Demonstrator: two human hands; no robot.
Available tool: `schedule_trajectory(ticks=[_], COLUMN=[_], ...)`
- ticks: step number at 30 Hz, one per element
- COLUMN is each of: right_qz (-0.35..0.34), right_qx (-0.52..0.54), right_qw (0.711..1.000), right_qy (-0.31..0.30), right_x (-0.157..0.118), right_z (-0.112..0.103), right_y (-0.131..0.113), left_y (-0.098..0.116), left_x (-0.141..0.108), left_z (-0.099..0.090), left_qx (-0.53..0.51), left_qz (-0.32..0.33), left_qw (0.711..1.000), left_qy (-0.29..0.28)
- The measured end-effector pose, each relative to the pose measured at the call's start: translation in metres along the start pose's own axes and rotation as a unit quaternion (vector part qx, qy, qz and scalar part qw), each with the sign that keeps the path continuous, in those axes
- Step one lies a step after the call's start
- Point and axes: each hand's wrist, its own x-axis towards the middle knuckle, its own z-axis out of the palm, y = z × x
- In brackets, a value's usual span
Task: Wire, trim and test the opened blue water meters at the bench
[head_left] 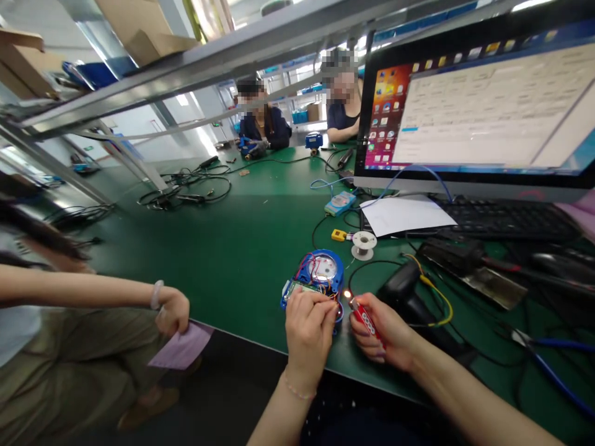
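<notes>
A round blue meter housing lies open on the green table, with a green circuit board and thin red, black and orange wires showing. Over its near side, my left hand is closed in a pinch on what looks like a thin wire, though the fingers hide most of it. My right hand grips a red lighter just right of the housing. A small flame burns at the lighter's top, close to my left fingertips.
Behind the meter are a solder spool, a yellow tag and a light-blue box. A black scanner, blue-handled pliers and a monitor stand right. At left, another person's hand holds pink paper.
</notes>
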Motion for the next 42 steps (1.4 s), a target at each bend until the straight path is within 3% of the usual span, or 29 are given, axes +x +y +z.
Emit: schedule_trajectory(ticks=[13,22,42], right_qz=[0.002,-0.005,0.008], right_qx=[-0.061,-0.065,-0.090], right_qw=[0.998,0.998,0.996], right_qy=[-0.027,-0.015,-0.010], right_x=[0.0059,0.0034,0.0068], right_z=[0.0047,0.0080,0.0076], right_y=[-0.0043,-0.0057,-0.0075], left_y=[-0.0005,-0.0041,-0.0093], left_x=[0.0008,0.0002,-0.0067], left_z=[-0.0007,-0.0001,0.0042], left_qx=[-0.004,-0.069,-0.020], left_qz=[0.012,0.029,0.014], left_qw=[1.000,0.996,0.997], left_qy=[0.008,0.040,0.068])
